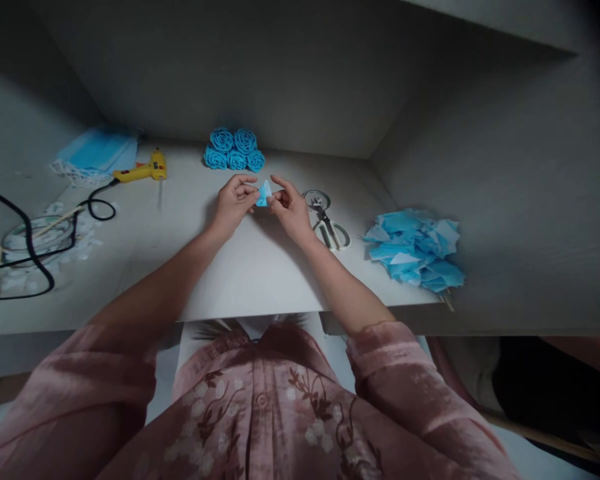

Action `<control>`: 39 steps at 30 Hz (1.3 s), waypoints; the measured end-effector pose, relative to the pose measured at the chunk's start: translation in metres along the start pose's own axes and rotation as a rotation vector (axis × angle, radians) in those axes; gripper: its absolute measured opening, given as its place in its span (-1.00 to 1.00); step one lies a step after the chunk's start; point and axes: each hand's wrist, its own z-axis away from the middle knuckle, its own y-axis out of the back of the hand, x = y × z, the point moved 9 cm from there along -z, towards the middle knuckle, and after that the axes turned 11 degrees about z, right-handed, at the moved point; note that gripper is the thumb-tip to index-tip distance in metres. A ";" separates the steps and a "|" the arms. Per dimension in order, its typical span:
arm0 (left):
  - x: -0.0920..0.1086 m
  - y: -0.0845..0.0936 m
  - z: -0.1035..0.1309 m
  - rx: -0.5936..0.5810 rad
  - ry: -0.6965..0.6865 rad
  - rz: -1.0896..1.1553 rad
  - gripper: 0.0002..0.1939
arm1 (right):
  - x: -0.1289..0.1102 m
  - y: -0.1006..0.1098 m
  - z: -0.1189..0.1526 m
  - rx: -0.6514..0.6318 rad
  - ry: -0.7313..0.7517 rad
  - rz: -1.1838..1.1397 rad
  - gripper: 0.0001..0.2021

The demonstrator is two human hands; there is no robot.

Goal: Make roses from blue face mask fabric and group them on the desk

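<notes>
Both hands, left hand [234, 200] and right hand [289, 205], pinch a small blue fabric piece [264, 193] at frame centre, lifted off the desk [250, 267] for fingertip shaping.

Between my fingers [275, 195] sits a scrap of light blue fabric [263, 193]. Just beyond them are rolled rosettes [234, 150] in a deeper, vivid blue. To the right of my fingers lie scissors [329, 221] with pale cream handles, and further right a heap of cut pieces [416, 249], sky blue with whitish undersides. Far to their left lies a yellow glue gun [143, 171] with a black cord [40, 257], by pale blue masks [97, 152]. The worktop [240, 267] is off-white; my sleeves [410, 387] are dusty pink, my blouse front patterned with brown sprigs and white blossoms
</notes>
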 end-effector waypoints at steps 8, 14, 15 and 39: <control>-0.012 0.001 -0.003 -0.059 0.061 0.046 -0.63 | -0.002 0.000 0.001 0.009 0.012 -0.040 -0.47; -0.006 0.002 -0.006 -0.042 -0.052 -0.024 -0.63 | 0.000 -0.005 0.000 -0.031 0.018 -0.074 -0.43; -0.004 0.001 -0.006 -0.037 -0.069 -0.033 -0.62 | 0.000 -0.005 0.000 -0.041 0.027 -0.069 -0.42; 0.000 -0.007 -0.001 -0.084 -0.134 -0.071 -0.56 | -0.001 -0.001 -0.002 -0.003 0.067 -0.006 -0.35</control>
